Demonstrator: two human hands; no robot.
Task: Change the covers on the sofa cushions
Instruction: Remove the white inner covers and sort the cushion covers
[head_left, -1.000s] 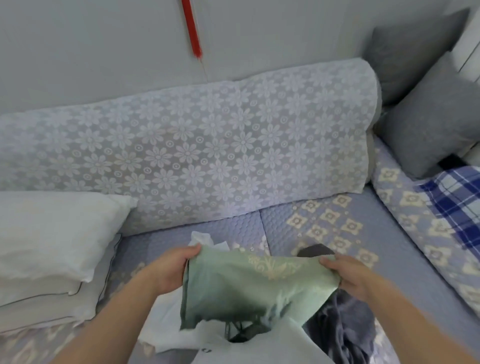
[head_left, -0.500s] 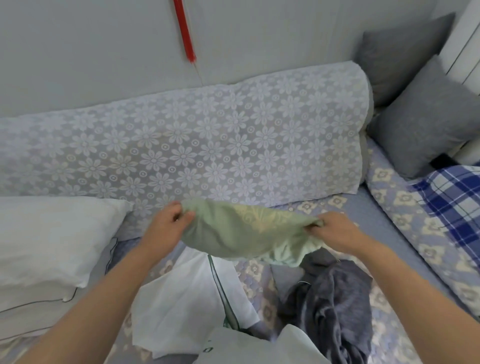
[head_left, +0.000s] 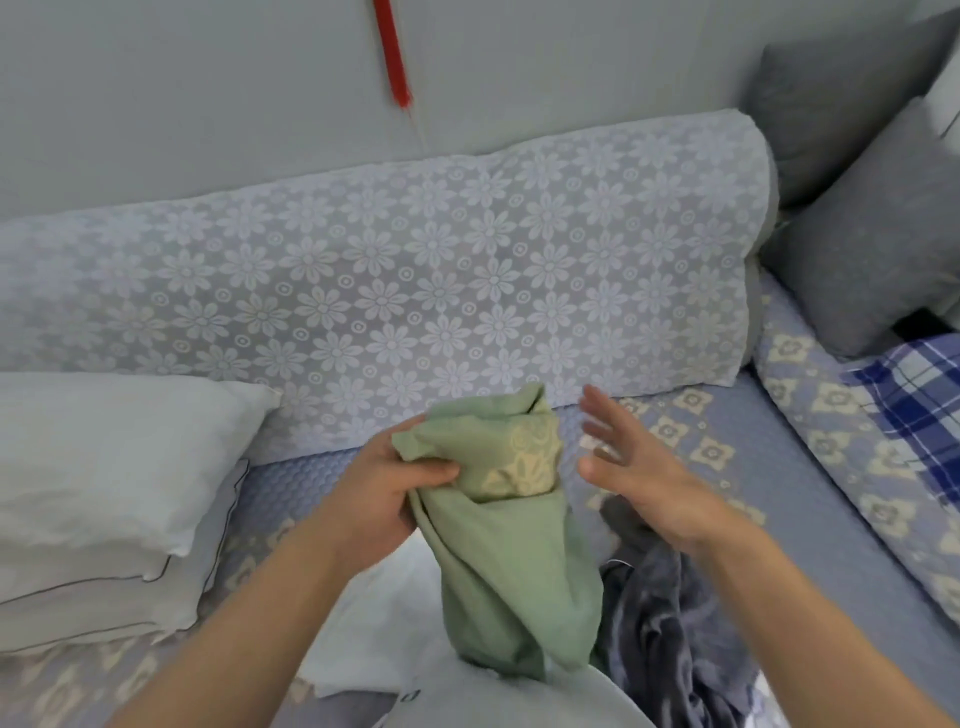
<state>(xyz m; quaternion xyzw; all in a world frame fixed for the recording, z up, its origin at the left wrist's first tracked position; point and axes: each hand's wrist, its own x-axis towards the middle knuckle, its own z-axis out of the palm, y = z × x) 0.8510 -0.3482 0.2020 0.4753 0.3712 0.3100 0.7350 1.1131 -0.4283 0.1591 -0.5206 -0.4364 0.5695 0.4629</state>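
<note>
Head view showed the left hand (head_left: 384, 488) gripping the bunched green cushion cover (head_left: 498, 545) above the sofa seat (head_left: 769, 499). Just beside its right edge, the right hand (head_left: 639, 467) hovered apart, fingers spread, holding nothing.

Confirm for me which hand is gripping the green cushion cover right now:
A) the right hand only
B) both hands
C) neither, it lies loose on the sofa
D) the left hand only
D: the left hand has its fingers curled round the bunched top of the green cushion cover, while the right hand is held apart beside it with straight, spread fingers.
</note>
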